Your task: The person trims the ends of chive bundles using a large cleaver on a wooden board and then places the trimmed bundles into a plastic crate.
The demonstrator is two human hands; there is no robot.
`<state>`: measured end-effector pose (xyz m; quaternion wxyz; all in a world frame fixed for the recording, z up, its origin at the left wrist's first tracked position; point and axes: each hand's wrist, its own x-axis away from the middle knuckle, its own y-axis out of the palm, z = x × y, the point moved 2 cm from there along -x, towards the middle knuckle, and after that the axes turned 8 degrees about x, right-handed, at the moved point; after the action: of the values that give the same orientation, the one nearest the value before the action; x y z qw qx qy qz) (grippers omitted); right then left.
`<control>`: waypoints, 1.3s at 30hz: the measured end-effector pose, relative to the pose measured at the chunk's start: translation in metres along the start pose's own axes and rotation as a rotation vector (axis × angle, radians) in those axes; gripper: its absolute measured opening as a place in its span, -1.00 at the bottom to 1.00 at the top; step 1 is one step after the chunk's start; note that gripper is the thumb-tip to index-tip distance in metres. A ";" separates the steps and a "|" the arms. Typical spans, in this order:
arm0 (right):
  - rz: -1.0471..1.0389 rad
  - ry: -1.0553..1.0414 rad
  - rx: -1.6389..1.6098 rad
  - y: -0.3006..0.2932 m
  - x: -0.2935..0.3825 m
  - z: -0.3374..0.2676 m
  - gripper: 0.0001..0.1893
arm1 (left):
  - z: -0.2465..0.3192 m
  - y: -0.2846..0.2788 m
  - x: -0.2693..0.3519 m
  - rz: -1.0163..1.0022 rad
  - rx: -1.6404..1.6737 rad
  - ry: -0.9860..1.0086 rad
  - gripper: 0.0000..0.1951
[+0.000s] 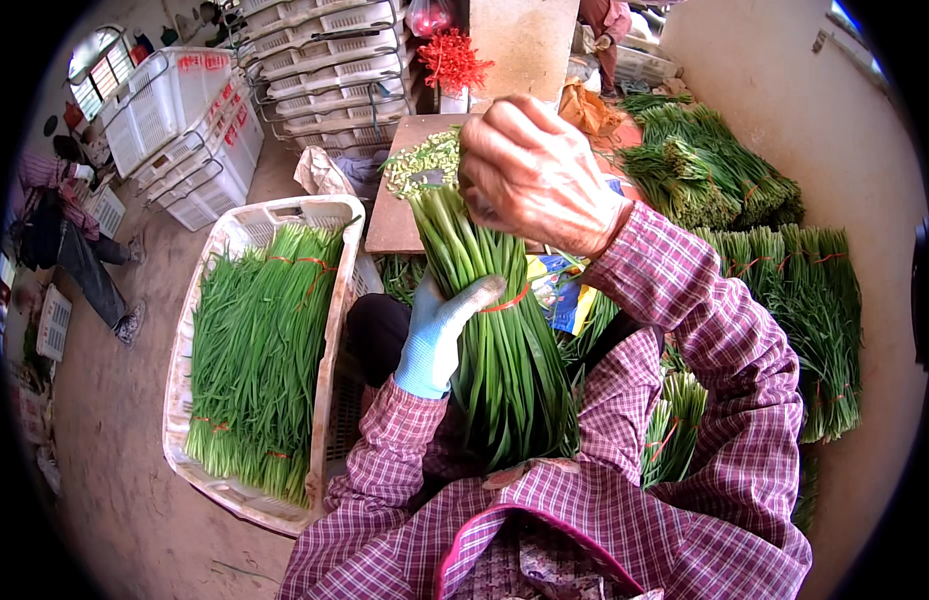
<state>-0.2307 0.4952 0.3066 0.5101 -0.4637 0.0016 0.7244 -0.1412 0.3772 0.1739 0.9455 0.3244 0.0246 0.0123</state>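
My left hand [434, 337], in a light-blue knitted glove, is wrapped around a bunch of garlic chives [509, 382] in front of my chest. A red band [511, 299] circles the bunch close to my thumb. Its pale stem ends point away from me and its green leaves hang towards my lap. Bare and curled, my right hand [535, 176] is over the stem ends; its fingertips are hidden, so whether it pinches anything cannot be told. Behind it, cut stem bits [423, 165] lie on a brown board [393, 229].
To my left stands a white plastic crate [180, 450] of banded chives [265, 360]. More bundles [798, 322] lie along the right wall. Stacked crates [329, 67], red ties [455, 61] and a pillar [520, 49] are ahead. Other people [66, 202] are at far left and top right.
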 end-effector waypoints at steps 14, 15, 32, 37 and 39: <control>-0.084 0.036 -0.170 -0.010 0.009 -0.008 -0.85 | 0.003 0.008 0.000 -0.003 0.001 0.003 -0.55; -0.083 0.036 -0.168 -0.009 0.008 -0.008 -0.85 | 0.003 0.008 0.000 -0.005 0.001 0.004 -0.55; -0.130 0.950 -1.122 0.037 0.061 -0.036 0.28 | 0.077 0.039 -0.070 -0.082 -0.246 0.372 -0.64; 0.046 0.998 -1.221 0.031 0.039 0.001 0.18 | 0.100 0.060 -0.078 -0.227 -0.356 0.435 -0.43; 0.254 0.912 -1.276 0.042 0.040 0.014 0.17 | 0.077 0.059 -0.072 -0.205 -0.279 0.454 -0.28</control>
<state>-0.2734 0.5108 0.2677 0.0085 -0.9136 -0.1521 0.3770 -0.2096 0.3733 0.2739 0.9477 0.1757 0.2663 -0.0079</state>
